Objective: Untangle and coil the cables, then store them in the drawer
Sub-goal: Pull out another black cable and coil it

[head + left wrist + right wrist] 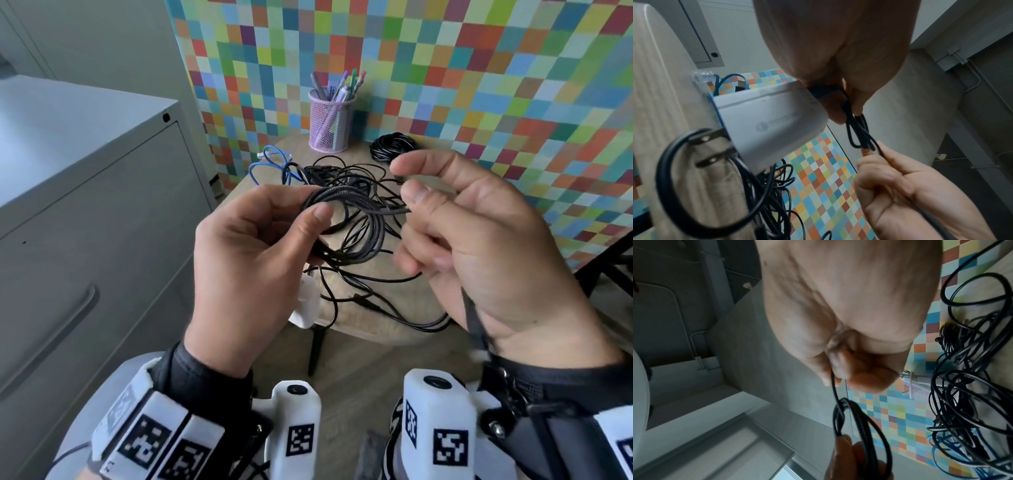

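My left hand grips a small coil of dark braided cable above the round wooden table. My right hand holds the loose strand of that cable in curled fingers, close to the coil's right side. From the right wrist, the strand leaves my right hand and joins the coil. From the left wrist, the loops hang from my left hand. A black tangle of cables lies on the table with a blue cable. The grey cabinet's drawer is closed.
A coiled black cable and a pink mesh pen cup stand at the table's far side. A white charger lies at the near left edge. The checkered wall is behind, and a dark chair frame is right.
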Available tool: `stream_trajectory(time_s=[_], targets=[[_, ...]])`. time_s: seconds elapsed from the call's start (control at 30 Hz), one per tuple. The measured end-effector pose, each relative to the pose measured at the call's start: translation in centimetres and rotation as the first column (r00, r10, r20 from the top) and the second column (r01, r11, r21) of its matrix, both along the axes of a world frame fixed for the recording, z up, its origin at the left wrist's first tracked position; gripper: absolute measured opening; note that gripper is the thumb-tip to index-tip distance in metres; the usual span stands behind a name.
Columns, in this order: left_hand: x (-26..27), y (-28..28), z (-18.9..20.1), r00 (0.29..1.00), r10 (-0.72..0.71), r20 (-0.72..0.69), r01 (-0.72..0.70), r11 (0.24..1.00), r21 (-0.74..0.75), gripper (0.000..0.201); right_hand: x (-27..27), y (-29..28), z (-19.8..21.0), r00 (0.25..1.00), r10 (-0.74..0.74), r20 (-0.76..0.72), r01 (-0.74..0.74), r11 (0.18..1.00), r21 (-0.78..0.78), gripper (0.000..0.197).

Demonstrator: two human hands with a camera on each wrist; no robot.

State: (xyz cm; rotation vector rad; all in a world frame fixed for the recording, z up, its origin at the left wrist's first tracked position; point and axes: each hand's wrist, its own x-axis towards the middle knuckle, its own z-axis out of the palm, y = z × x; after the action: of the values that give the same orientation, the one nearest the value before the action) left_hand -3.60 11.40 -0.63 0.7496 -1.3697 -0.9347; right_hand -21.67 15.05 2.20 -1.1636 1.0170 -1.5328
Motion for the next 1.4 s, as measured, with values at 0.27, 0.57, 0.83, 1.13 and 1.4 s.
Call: stream_trajectory(time_s=[0.27, 0.57, 0.83, 1.13, 1.4], targets=[[0.8, -0.6, 0.3, 0.988, -0.036, -0.148, 0.043, 0.998, 0.045, 0.012, -1.7, -0.3, -1.1, 0.814, -0.257, -0.522, 0.166, 0.962, -0.215, 0.017], [0.4, -0.4, 0.2, 0.966, -0.057, -0.254, 0.067, 0.997, 0.032, 0.007, 2.2, -1.2, -3.0, 0.940, -0.281, -0.193, 0.256, 0.956, -0.145, 0.015], [0.1, -0.4, -0.2, 0.981, -0.012, -0.191, 0.012, 1.000, 0.000, 0.010, 3.6, -0.2, -1.3, 0.992, -0.015, 0.128, 0.024, 0.997, -0.071, 0.023], [0.2, -0.3, 0.0, 0.981, -0.003, -0.194, 0.000, 1.000, -0.011, 0.007, 3.7, -0.4, -2.2, 0.946, -0.146, -0.288, 0.111, 0.985, -0.134, 0.024], [0.5, -0.6, -0.2, 0.995, 0.096, -0.025, -0.098, 0.991, -0.096, 0.012, 3.6, -0.8, -3.0, 0.980, 0.027, -0.196, -0.009, 0.995, 0.096, 0.016]])
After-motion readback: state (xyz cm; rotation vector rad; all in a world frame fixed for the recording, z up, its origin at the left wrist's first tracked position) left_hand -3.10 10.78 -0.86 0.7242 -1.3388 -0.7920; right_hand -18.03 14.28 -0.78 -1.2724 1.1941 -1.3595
